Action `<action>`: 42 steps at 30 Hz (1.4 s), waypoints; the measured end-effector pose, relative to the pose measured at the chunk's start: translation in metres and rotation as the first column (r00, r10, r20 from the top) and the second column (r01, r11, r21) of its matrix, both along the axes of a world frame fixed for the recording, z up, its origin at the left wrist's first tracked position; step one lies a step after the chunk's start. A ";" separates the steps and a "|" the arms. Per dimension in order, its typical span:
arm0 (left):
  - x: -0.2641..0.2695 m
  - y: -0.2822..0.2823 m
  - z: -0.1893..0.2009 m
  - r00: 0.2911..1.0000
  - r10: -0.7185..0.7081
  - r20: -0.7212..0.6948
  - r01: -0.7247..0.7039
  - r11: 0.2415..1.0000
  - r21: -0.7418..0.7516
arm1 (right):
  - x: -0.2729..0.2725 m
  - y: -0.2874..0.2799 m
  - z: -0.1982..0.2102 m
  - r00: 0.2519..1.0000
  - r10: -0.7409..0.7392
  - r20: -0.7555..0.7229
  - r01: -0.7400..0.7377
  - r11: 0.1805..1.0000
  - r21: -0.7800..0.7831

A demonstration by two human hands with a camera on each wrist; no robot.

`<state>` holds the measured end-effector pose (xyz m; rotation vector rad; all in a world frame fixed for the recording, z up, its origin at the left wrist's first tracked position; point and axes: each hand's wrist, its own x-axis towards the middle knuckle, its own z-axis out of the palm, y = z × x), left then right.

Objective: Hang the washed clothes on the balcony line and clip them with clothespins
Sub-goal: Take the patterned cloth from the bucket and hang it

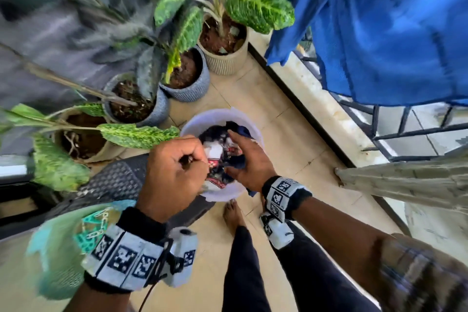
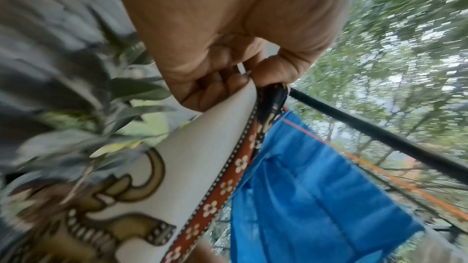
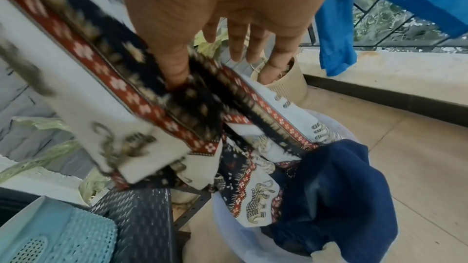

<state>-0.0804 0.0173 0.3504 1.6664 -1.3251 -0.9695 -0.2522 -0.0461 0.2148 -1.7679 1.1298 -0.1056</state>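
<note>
Potted plants (image 1: pixel 222 40), dark woven chair (image 1: pixel 119 182), balcony railing (image 1: pixel 405 132), tiled floor (image 1: pixel 291 159)

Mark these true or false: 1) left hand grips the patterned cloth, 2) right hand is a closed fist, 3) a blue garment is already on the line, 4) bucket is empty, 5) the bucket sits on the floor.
1) The left hand grips the patterned cloth. True.
2) The right hand is a closed fist. False: its fingers are straight, with the thumb on the cloth.
3) A blue garment already hangs on the line. True.
4) The bucket is empty. False: it holds cloth, including a dark blue garment.
5) The bucket sits on the floor. True.
</note>
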 end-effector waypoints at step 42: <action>-0.089 0.018 0.033 0.732 0.403 -0.549 0.192 0.651 0.734 | -0.110 0.027 0.308 0.883 0.272 0.381 -0.232 0.961 -0.149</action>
